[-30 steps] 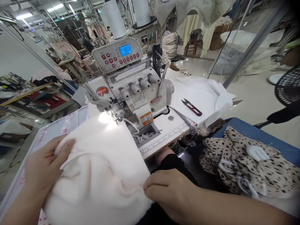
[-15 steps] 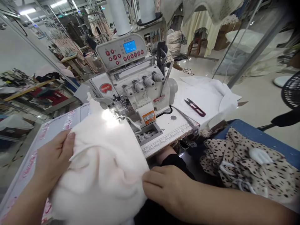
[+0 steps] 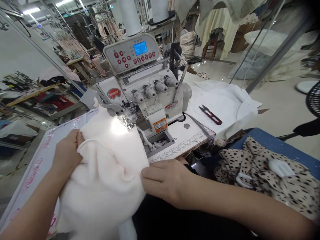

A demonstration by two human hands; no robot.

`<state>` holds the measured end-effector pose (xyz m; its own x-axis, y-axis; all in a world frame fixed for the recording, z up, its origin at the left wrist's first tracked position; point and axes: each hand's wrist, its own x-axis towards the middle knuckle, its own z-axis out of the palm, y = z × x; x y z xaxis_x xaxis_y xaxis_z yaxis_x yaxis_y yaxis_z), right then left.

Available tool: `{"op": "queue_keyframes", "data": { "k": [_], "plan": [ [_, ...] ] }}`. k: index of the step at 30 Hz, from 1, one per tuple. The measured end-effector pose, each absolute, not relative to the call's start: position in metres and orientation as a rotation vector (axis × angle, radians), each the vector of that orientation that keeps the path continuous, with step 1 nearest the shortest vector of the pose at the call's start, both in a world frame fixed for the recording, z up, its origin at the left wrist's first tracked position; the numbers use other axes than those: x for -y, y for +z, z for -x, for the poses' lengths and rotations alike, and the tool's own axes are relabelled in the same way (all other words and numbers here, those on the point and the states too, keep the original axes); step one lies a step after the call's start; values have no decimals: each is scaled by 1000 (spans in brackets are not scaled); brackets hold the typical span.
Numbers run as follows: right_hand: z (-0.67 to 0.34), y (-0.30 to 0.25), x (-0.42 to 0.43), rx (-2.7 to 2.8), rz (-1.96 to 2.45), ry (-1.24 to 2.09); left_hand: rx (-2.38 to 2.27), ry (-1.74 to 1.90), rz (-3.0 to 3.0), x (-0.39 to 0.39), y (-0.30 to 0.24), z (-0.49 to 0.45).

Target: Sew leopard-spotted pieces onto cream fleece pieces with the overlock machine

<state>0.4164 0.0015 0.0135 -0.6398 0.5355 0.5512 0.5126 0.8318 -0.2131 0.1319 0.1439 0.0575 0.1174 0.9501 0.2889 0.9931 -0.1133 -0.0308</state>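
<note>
You are sitting in a garment workshop, with racks of hanging clothes stretching away behind a white overlock sewing machine [image 3: 147, 90]. Two white thread cones [image 3: 130, 13] are standing above it. On its control panel [image 3: 131, 53], a blue LCD screen [image 3: 140, 48] is glowing. A round red badge [image 3: 114, 93] and an orange warning label [image 3: 160, 125] are showing too, but their small print is too fine to read. A printed ruler scale [image 3: 180, 145] is running along the front of the white sewing surface [image 3: 186, 135], and pink lettering that you cannot make out is marking the white board [image 3: 42, 163] on your left.

You are holding a bunched pale pink fleece [image 3: 107, 173] on that board, its far edge reaching the presser foot [image 3: 127, 116]. Your left hand [image 3: 66, 150] is raised behind a fold, with its fingers [image 3: 75, 138] curled and clamped on the fleece. Your right forearm is lying across your lap while your right hand [image 3: 167, 181] is pressing the fleece's edge, its fingers [image 3: 150, 175] together; you cannot tell whether they are pinching it.

Red-handled thread snips [image 3: 211, 115] are lying on a white cloth [image 3: 222, 103], and leopard-spotted fabric [image 3: 265, 173] is heaped on a blue surface [image 3: 265, 141].
</note>
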Motion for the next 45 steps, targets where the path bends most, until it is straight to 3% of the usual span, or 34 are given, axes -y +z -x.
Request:
{"op": "queue_keyframes", "data": {
  "k": [5,15,34,41,45],
  "plan": [
    [-412,10,-5,2272,639,7,1995,-303,2161,-149,48,-130],
    [-419,-2,-8,2316,796,45,1849,-479,2032,-161,52,-130],
    [-405,5,-77,2232,841,-72,1915,-521,2207,-201,80,-136],
    [-402,-14,-66,1699,1006,310,1967,-783,2098,-180,81,-143],
    [-386,-25,-38,1552,1276,771,1471,-820,2275,-88,67,-173]
  ]
}}
